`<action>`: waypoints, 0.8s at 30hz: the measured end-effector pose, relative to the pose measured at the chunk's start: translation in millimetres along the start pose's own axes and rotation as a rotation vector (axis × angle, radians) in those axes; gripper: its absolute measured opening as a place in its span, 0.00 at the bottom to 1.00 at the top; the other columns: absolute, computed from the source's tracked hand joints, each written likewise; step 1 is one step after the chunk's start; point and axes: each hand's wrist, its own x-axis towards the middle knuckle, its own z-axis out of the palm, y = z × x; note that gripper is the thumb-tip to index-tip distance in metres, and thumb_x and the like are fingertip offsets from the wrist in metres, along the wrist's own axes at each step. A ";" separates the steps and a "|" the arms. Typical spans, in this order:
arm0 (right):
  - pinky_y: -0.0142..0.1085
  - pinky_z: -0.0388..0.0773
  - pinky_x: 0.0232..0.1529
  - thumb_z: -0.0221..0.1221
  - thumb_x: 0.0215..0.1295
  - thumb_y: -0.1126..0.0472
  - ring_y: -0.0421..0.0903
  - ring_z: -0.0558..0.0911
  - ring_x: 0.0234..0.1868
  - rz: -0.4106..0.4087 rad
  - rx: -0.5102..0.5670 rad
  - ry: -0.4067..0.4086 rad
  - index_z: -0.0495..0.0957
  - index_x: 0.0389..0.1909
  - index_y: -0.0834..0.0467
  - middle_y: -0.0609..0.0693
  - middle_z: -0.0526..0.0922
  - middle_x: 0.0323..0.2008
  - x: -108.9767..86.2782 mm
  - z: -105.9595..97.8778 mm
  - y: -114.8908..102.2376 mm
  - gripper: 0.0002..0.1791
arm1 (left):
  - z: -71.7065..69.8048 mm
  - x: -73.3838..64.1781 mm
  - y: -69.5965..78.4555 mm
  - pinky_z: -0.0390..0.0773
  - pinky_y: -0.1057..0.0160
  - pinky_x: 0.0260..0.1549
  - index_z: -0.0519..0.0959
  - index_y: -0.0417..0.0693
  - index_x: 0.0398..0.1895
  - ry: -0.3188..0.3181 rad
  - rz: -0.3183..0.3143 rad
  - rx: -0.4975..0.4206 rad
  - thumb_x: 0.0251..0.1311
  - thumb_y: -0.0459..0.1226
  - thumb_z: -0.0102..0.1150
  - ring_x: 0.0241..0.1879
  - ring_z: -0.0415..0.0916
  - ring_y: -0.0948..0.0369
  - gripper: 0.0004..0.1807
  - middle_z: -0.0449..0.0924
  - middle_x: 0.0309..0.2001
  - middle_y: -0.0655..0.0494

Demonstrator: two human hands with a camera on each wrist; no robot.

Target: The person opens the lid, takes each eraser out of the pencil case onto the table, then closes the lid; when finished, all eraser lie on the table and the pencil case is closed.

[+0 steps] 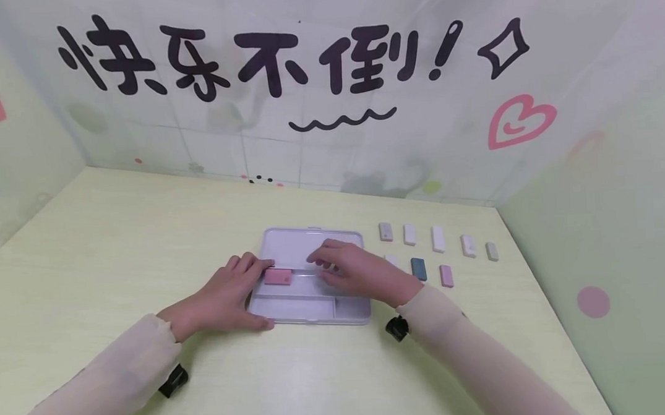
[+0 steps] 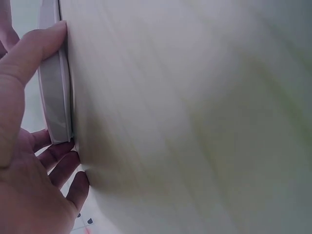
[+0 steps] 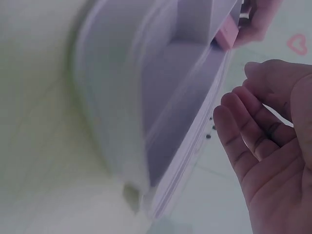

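Observation:
An opened pale lavender pencil case [image 1: 296, 307] lies on the table, its lid [image 1: 289, 243] laid back and compartments in its base. Inside, toward the left, is a pink eraser [image 1: 278, 277], which also shows in the right wrist view [image 3: 227, 33]. My left hand [image 1: 225, 299] holds the case's left end, thumb along the front edge and index fingertip beside the eraser. In the left wrist view its other fingers reach round the case corner. My right hand [image 1: 357, 268] hovers over the case's right half, fingers loosely bent with nothing between them.
Two rows of erasers stand right of the case: white ones [image 1: 437, 239], a dark blue one [image 1: 419, 269], a pink-purple one [image 1: 446, 275] and a small grey one [image 1: 492, 251]. My right forearm partly covers the near row. A printed curtain [image 1: 251, 143] closes the table's far side.

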 end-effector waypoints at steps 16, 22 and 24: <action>0.36 0.75 0.68 0.57 0.76 0.67 0.44 0.79 0.61 -0.102 -0.044 -0.058 0.79 0.65 0.57 0.49 0.85 0.59 34.3 22.4 -23.9 0.20 | 0.4 -0.7 -2.4 0.68 0.55 0.48 0.68 0.39 0.72 0.020 0.035 -0.006 0.46 0.60 0.78 0.51 0.64 0.53 0.55 0.70 0.55 0.51; 0.31 0.77 0.60 0.57 0.75 0.68 0.41 0.79 0.54 -0.106 -0.093 -0.054 0.78 0.68 0.53 0.48 0.82 0.55 36.1 24.4 -28.2 0.23 | -1.2 -1.2 -0.9 0.68 0.55 0.48 0.68 0.39 0.72 0.026 0.044 -0.007 0.46 0.60 0.79 0.50 0.64 0.53 0.55 0.70 0.55 0.51; 0.29 0.77 0.56 0.57 0.75 0.68 0.41 0.78 0.50 -0.113 -0.123 -0.053 0.77 0.69 0.51 0.48 0.81 0.52 37.2 24.1 -29.6 0.24 | -1.6 -1.4 -0.7 0.69 0.55 0.48 0.68 0.39 0.72 0.025 0.044 -0.006 0.46 0.60 0.79 0.50 0.64 0.53 0.55 0.70 0.55 0.50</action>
